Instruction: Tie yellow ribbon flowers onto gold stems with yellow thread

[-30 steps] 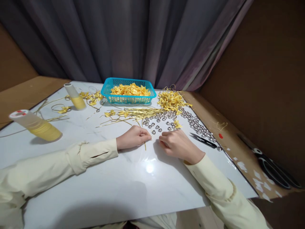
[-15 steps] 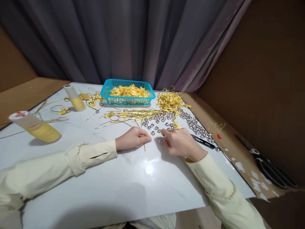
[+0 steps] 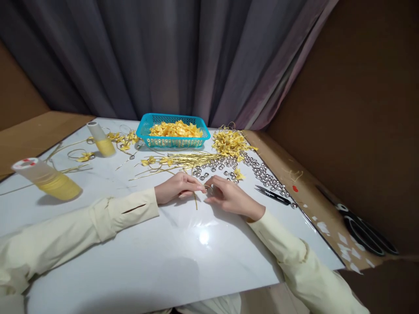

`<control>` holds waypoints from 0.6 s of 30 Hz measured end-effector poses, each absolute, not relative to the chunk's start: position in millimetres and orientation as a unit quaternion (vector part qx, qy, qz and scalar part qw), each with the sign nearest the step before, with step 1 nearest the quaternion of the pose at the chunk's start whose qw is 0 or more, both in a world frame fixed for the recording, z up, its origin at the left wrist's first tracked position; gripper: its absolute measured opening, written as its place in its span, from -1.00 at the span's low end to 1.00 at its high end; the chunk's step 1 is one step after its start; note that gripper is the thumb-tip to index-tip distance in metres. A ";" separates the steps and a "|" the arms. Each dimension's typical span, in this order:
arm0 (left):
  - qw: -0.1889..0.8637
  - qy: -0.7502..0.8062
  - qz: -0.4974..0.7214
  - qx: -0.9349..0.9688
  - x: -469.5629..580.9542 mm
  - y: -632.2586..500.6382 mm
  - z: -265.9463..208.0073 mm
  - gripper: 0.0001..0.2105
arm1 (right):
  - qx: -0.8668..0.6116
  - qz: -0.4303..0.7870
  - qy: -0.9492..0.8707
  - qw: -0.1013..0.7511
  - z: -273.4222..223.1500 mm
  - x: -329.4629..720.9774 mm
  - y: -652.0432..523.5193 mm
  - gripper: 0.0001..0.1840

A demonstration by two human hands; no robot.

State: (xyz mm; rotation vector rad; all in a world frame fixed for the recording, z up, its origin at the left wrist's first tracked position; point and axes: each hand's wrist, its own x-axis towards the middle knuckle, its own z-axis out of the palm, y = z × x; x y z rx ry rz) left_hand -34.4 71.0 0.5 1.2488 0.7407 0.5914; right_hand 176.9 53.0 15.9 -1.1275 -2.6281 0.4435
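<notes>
My left hand [image 3: 176, 188] is closed in a pinch on a thin gold cord [image 3: 196, 204]. One end of the cord hangs below the fingertips, and a small curve of it shows between the two hands. Close against those fingertips is my right hand [image 3: 231, 197], its fingers bent inward around something small that I cannot make out. Just beyond both hands lie loose silver heart-shaped beads [image 3: 203, 175]. A yellow ribbon bow [image 3: 239, 174] sits among the beads behind my right hand.
Black thread snips [image 3: 275, 196] lie right of my right hand. Behind are gold cords [image 3: 193, 159], a pile of yellow bows [image 3: 231, 141] and a blue basket [image 3: 173, 142] of bows. Two yellow-wound spools [image 3: 59, 183] stand left; large scissors [image 3: 363, 231] lie far right.
My right hand has moved left from beside the beads to meet my left hand's fingertips. The snips are now fully uncovered. The view has shifted slightly.
</notes>
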 end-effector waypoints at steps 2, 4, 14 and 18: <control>0.752 0.302 0.271 0.520 -35.4 72.2 -0.6 -0.81 | -0.379 0.155 -0.902 0.137 12.1 172.6 52.8 -0.73; 0.790 0.272 0.283 0.471 -36.6 73.0 -1.4 -0.84 | -0.365 0.155 -0.907 0.144 8.5 167.2 51.7 -0.74; 0.804 0.213 0.402 0.382 -50.1 81.5 24.5 -0.85 | -0.342 0.078 -0.927 0.132 4.6 159.8 45.1 -0.91; 0.805 0.212 0.411 0.372 -53.9 72.5 52.6 -0.73 | -0.368 0.019 -0.918 0.146 7.5 165.2 48.7 -0.81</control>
